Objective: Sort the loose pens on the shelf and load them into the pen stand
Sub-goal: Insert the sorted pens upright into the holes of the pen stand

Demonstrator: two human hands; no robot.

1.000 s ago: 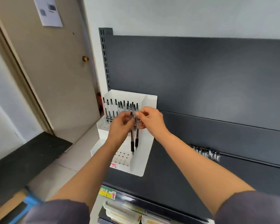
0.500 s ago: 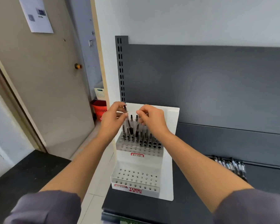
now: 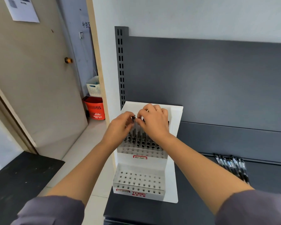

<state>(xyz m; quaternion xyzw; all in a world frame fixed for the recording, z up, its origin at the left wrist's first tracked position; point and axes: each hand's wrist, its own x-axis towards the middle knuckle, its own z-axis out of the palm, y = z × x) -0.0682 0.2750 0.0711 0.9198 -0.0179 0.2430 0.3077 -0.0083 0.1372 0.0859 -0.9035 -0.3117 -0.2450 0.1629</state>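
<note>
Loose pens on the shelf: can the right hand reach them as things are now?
Probably yes. The right hand is busy at the standing pens in the pen stand, but the loose pens lie uncovered on its own side, with nothing between.

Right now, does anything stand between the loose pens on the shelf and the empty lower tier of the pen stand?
Nothing lies on the shelf between the loose pens and the lower tier. Only the pen stand's white side wall borders that tier, and the person's right forearm crosses above the gap.
</note>
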